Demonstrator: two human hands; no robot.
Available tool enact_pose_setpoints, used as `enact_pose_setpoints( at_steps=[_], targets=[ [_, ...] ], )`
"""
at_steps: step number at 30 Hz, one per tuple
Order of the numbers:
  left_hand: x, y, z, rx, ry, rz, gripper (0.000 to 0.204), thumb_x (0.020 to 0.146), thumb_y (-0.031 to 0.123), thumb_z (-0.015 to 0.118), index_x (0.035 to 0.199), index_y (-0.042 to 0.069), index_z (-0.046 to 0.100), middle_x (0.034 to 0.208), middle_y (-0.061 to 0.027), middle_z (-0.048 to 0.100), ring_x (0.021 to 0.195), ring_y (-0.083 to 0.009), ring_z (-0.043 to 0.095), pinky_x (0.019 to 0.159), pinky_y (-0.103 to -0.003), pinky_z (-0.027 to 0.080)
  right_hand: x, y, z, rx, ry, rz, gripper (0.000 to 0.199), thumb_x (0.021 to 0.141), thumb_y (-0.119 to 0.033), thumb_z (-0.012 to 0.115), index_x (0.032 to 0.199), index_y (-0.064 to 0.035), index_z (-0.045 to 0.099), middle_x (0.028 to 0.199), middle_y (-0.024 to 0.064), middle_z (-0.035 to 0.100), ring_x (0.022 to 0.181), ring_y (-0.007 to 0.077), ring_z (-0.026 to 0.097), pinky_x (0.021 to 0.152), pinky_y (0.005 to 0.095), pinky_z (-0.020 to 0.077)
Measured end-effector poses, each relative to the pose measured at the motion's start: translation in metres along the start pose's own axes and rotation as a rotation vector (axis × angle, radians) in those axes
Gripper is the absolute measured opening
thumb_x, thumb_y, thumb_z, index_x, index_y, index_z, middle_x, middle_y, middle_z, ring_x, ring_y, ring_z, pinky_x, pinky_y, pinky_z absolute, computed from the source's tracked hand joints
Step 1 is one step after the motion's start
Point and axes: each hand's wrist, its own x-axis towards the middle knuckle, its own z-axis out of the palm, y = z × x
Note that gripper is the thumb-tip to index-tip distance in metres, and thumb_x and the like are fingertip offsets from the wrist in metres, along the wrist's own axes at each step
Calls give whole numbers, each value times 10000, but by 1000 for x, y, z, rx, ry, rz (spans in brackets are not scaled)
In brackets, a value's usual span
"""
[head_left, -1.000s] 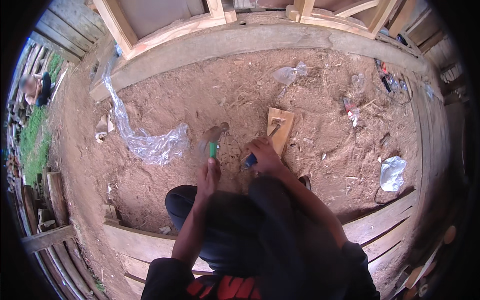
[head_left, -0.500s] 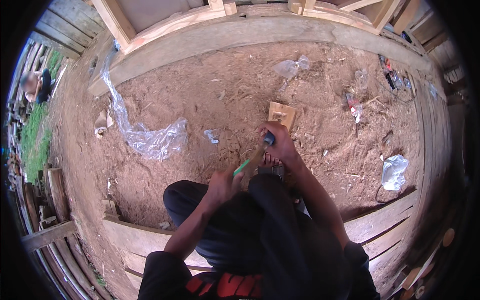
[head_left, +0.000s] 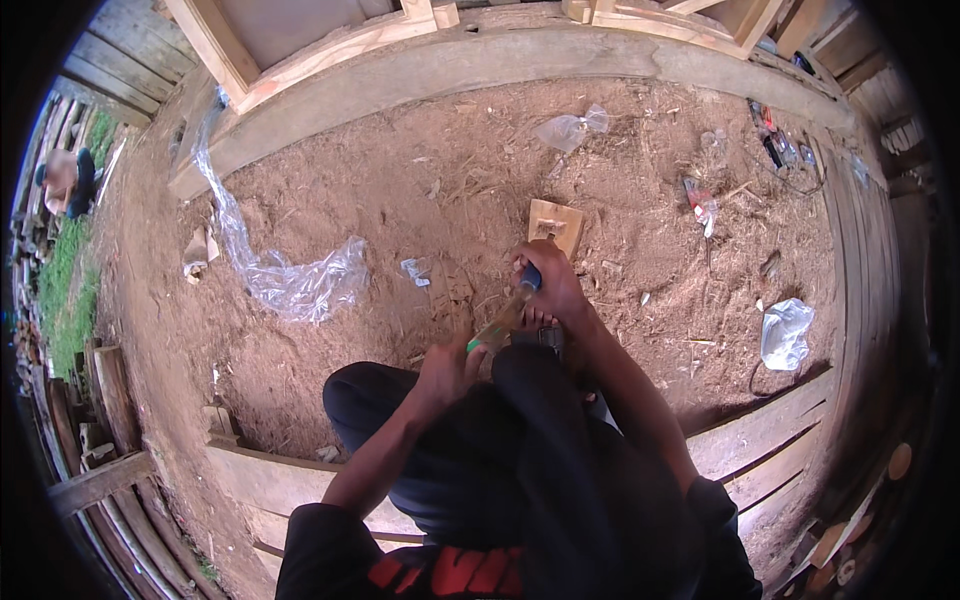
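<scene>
Above my knees, both hands grip a slim, motion-blurred tool (head_left: 506, 317). It has a dark blue end, a tan middle and a green strip; its exact kind cannot be made out. My right hand (head_left: 556, 288) is closed round it at the dark blue end. Nearer my lap and to the left, my left hand (head_left: 445, 374) is closed at the green end, its fingers partly hidden. A flat wooden block (head_left: 557, 221) with a dark cut-out lies on the dirt just beyond my right hand, partly covered by it. My sandalled foot (head_left: 540, 325) shows below that hand.
Crumpled clear plastic sheeting (head_left: 305, 280) lies left on the dirt floor. A clear bag (head_left: 572, 128), a white bag (head_left: 786, 334) and tools with a cable (head_left: 775, 145) lie farther right. Wooden frames (head_left: 330, 50) stand along the far beam. Another person (head_left: 68, 182) sits far left.
The view has shifted slightly, so floor items appear a little farther left. Both hands keep their hold on the tool, its dark blue end slightly shifted left in the picture.
</scene>
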Motion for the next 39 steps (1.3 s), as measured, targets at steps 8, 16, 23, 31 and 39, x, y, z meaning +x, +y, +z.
enact_pose_setpoints(
  at_steps=[8, 16, 23, 31, 39],
  targets=[
    [22, 11, -19, -343, 168, -163, 403, 1007, 306, 462, 748, 6, 532, 591, -46, 508, 553, -166, 511, 527, -341, 400, -4, -1, 18, -109, -75, -121, 335, 628, -111, 744, 930, -66, 607, 809, 105, 608, 833, 293, 598, 800, 396, 452],
    [16, -24, -25, -638, 301, -435, 544, 1011, 517, 350, 688, 93, 461, 581, 38, 408, 521, -66, 382, 472, -259, 278, -3, -4, 94, -555, -442, 50, 373, 741, -125, 662, 1101, -62, 587, 950, 108, 621, 973, 293, 571, 905, 450, 403],
    [13, -36, -28, -635, 398, -452, 538, 1021, 498, 344, 673, 105, 461, 578, 34, 427, 511, -75, 395, 469, -272, 282, -15, 14, 95, -356, -406, -66, 529, 688, -200, 756, 1154, -44, 561, 1050, 144, 592, 1055, 324, 553, 973, 446, 388],
    [21, -33, -24, -821, 388, -390, 525, 1017, 529, 338, 708, 112, 414, 516, 39, 352, 422, -68, 332, 395, -242, 250, -2, -26, 10, 58, 73, 100, 235, 697, -91, 730, 786, -56, 516, 741, 121, 528, 757, 320, 547, 725, 428, 421],
    [22, -29, -20, -606, 246, -372, 550, 1022, 529, 317, 680, 113, 428, 544, 32, 389, 467, -63, 360, 432, -247, 256, -12, -28, -4, 69, 109, -98, 177, 750, -56, 686, 723, -38, 512, 707, 119, 524, 698, 320, 535, 688, 417, 441]
  ],
)
